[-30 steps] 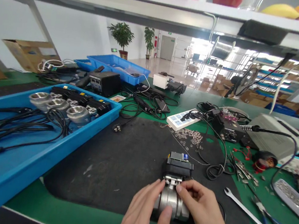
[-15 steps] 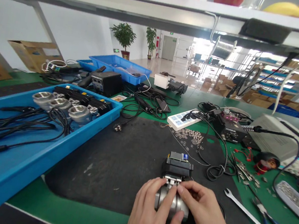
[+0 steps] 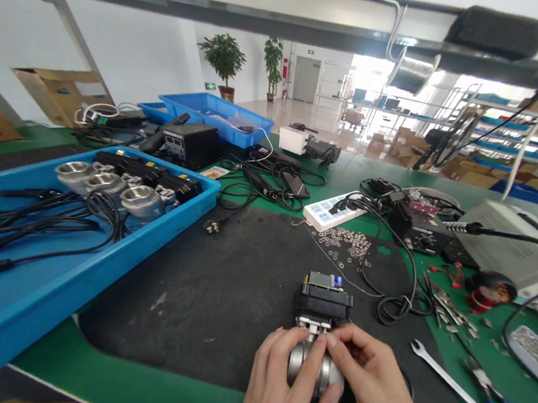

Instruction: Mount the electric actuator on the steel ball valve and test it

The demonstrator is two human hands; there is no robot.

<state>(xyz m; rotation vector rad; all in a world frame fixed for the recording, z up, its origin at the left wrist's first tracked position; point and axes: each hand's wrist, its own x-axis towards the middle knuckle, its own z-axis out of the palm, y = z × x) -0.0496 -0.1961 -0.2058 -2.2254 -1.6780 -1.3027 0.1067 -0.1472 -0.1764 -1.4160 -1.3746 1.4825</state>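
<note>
A motorized ball valve lies on the black mat in front of me, with its steel body [image 3: 296,362] toward me and its black actuator [image 3: 325,303] pointing away. On top of the actuator, a circuit board and a blue part show. My left hand [image 3: 282,385] is closed over the steel body, its fingertips near the metal bracket [image 3: 314,328] and its thumb along the right side. My right hand [image 3: 371,380] has thumb and forefinger pinched at the right of that bracket. Whatever lies between those fingertips is hidden.
Left, a blue tray [image 3: 91,271] carries several valves [image 3: 141,201] and black cables. Washers [image 3: 347,241] lie scattered beyond the actuator, below a white power strip [image 3: 332,211]. At the right are an open-end wrench [image 3: 457,385], pliers [image 3: 483,382] and a black soldering station [image 3: 419,228].
The whole view has shifted slightly, and the items on the upper shelf have dropped out of it. Both hands stay at the same place on the valve.
</note>
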